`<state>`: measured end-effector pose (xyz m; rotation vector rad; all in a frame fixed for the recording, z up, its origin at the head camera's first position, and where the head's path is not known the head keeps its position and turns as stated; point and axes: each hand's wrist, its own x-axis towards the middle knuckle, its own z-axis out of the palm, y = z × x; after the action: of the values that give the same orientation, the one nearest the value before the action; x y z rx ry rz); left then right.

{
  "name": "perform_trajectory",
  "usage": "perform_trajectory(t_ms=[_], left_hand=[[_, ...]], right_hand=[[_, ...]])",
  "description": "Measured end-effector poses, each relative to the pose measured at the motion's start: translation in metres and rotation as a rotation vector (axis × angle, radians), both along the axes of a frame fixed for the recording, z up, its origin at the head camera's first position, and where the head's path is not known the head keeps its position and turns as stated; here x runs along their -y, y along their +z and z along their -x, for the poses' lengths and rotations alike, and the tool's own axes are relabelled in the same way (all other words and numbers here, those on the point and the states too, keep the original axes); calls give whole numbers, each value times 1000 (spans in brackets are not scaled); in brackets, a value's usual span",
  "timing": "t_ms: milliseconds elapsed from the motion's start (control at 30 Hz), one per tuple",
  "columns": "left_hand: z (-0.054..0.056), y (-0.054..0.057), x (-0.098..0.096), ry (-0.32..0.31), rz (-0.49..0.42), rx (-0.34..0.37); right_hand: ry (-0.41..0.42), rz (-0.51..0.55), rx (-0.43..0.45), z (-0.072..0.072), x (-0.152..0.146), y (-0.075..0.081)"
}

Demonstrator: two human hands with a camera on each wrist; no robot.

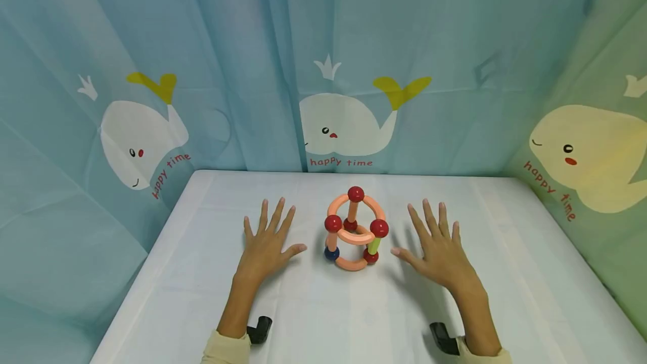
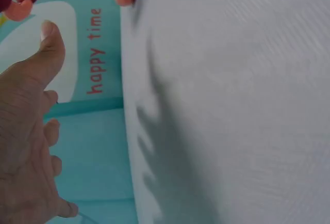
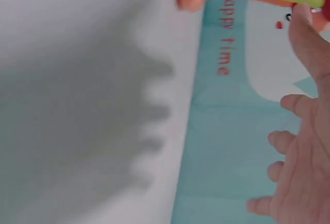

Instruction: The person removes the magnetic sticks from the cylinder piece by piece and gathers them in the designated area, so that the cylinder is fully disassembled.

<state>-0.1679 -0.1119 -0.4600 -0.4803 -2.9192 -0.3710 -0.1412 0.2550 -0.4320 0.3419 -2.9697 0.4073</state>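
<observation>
A toy frame of balls and rods (image 1: 354, 237) stands on the white table between the two hands. Three red balls and curved orange rods form its top ring; below are orange and green uprights, with a dark blue ball (image 1: 331, 253) at the lower left. My left hand (image 1: 266, 249) is to its left, palm down, fingers spread, holding nothing. On the other side my right hand (image 1: 438, 251) is spread the same way, apart from the toy. Both wrist views show the hands raised above the table, with part of the toy at the top edge.
The white table (image 1: 202, 296) has its back edge against a blue curtain (image 1: 242, 72) printed with whales. Green cloth (image 1: 616, 251) hangs at the right. Black wrist mounts (image 1: 260, 330) show by both cuffs.
</observation>
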Motion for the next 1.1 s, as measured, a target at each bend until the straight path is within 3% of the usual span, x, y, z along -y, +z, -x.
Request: perform_trajectory(t_ms=[133, 233, 367, 500, 567, 667, 800, 967, 1100], left_hand=[[0, 9, -4, -5, -12, -60], [-2, 22, -11, -48, -44, -179], [-10, 42, -28, -185, -165, -360], [-20, 54, -51, -341, -248, -460], [-24, 55, -63, -397, -255, -482], [-27, 51, -80, -428, -222, -511], [-29, 42, -94, -415, -191, -517], [-28, 34, -104, -392, -215, -505], [-26, 31, -110, -375, -231, -539]], right_hand=[[45, 199, -26, 1, 6, 12], [70, 338, -62, 1, 12, 20], [80, 476, -58, 1, 16, 28], [118, 652, 76, 2, 18, 29], [149, 756, 151, 2, 19, 28], [181, 885, 220, 1, 21, 25], [200, 968, 259, 0, 27, 20], [200, 1017, 278, -1, 34, 16], [177, 1054, 274, -1, 38, 15]])
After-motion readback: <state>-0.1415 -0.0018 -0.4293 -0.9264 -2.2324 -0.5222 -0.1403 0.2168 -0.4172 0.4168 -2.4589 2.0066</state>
